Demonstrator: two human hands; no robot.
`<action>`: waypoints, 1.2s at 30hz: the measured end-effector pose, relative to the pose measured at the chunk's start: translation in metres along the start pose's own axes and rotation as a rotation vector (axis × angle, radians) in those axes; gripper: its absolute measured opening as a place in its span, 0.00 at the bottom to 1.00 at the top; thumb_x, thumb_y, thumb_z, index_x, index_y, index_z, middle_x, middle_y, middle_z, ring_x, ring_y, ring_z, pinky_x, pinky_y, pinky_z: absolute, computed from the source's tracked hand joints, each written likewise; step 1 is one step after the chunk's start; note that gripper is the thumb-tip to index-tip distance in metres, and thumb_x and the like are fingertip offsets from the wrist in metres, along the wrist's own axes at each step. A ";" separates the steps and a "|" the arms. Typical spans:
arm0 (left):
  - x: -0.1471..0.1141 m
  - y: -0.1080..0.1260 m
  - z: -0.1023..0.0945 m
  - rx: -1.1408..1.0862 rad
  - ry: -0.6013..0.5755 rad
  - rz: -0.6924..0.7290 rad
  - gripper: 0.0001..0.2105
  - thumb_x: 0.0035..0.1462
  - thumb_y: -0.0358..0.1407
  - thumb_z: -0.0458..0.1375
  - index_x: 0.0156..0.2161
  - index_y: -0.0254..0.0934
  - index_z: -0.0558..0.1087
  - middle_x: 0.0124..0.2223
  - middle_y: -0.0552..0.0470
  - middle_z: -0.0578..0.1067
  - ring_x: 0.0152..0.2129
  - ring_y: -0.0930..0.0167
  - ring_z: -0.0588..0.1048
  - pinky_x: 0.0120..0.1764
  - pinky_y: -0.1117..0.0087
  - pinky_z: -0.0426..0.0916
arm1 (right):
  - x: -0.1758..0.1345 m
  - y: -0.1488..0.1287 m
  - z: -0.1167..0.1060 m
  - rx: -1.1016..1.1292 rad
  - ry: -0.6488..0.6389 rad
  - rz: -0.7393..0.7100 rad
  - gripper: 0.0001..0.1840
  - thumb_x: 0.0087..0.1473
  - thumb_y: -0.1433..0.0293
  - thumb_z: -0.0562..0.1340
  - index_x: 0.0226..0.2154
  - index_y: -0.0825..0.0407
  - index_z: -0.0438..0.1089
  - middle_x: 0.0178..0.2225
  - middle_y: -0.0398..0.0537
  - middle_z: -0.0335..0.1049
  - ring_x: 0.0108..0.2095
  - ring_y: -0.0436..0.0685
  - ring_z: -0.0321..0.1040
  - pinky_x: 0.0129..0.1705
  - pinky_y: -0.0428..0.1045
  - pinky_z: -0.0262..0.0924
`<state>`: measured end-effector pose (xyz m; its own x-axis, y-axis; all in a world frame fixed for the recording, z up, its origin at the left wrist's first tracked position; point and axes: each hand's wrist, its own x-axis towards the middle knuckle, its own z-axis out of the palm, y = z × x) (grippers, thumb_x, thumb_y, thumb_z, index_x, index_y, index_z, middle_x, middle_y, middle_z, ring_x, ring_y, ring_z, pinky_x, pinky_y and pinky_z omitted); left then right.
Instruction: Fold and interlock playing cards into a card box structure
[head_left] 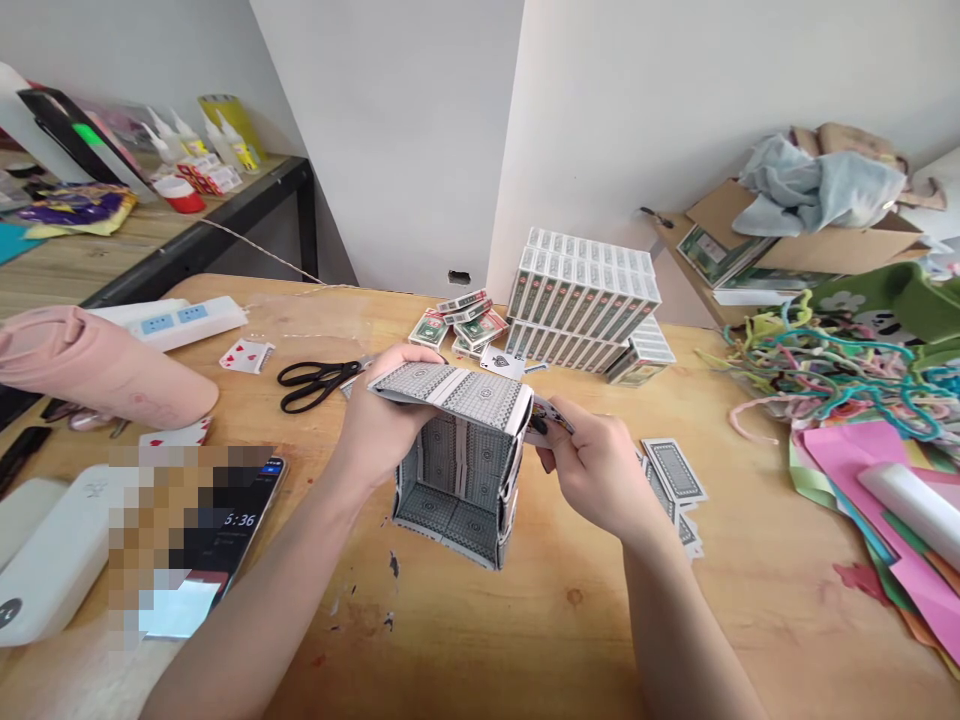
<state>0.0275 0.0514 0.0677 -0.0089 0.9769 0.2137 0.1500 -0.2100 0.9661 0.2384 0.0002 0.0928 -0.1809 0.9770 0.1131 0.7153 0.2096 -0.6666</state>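
An open-fronted box (pixel 457 445) made of grey-patterned playing cards is held above the table, its hollow inside facing me. My left hand (pixel 386 415) grips its upper left corner, fingers behind and partly hidden. At the box's right side, my right hand (pixel 592 455) pinches a playing card (pixel 553 412) that meets the upper right edge; whether it is tucked in or only touching, I cannot tell. Loose playing cards (pixel 675 472) lie face down just right of that hand. Black-handled scissors (pixel 315 383) rest left of the box, their blades partly hidden behind my left hand.
Stacked card packs (pixel 581 300) stand at the back, beside several loose packs (pixel 469 322). A pink roll (pixel 112 370), a power strip (pixel 187 322) and a phone (pixel 240 525) occupy the left. Pipe cleaners (pixel 847 370) and coloured paper (pixel 862 480) lie on the right.
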 end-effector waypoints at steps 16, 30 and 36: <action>-0.002 0.000 0.004 0.018 -0.034 -0.004 0.12 0.42 0.27 0.63 0.36 0.39 0.72 0.36 0.52 0.75 0.34 0.69 0.72 0.37 0.68 0.63 | 0.001 0.001 0.001 -0.043 -0.068 0.044 0.11 0.45 0.81 0.49 0.23 0.48 0.49 0.18 0.38 0.59 0.19 0.49 0.52 0.24 0.44 0.46; 0.006 0.001 -0.001 0.016 -0.001 -0.032 0.12 0.41 0.29 0.64 0.35 0.39 0.73 0.35 0.54 0.74 0.31 0.71 0.70 0.35 0.70 0.62 | 0.009 0.008 0.004 0.156 -0.055 0.033 0.11 0.57 0.74 0.51 0.24 0.50 0.59 0.21 0.40 0.66 0.19 0.47 0.63 0.25 0.44 0.55; 0.006 0.006 0.006 -0.217 -0.007 -0.214 0.14 0.36 0.30 0.66 0.33 0.37 0.72 0.35 0.54 0.75 0.29 0.72 0.70 0.32 0.72 0.62 | 0.002 0.006 -0.008 0.303 -0.029 0.024 0.11 0.58 0.72 0.53 0.25 0.52 0.64 0.23 0.43 0.72 0.25 0.50 0.72 0.30 0.45 0.63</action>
<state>0.0341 0.0564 0.0744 -0.0107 0.9999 0.0020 -0.0690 -0.0028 0.9976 0.2478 0.0034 0.0952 -0.1890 0.9790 0.0765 0.4863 0.1610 -0.8588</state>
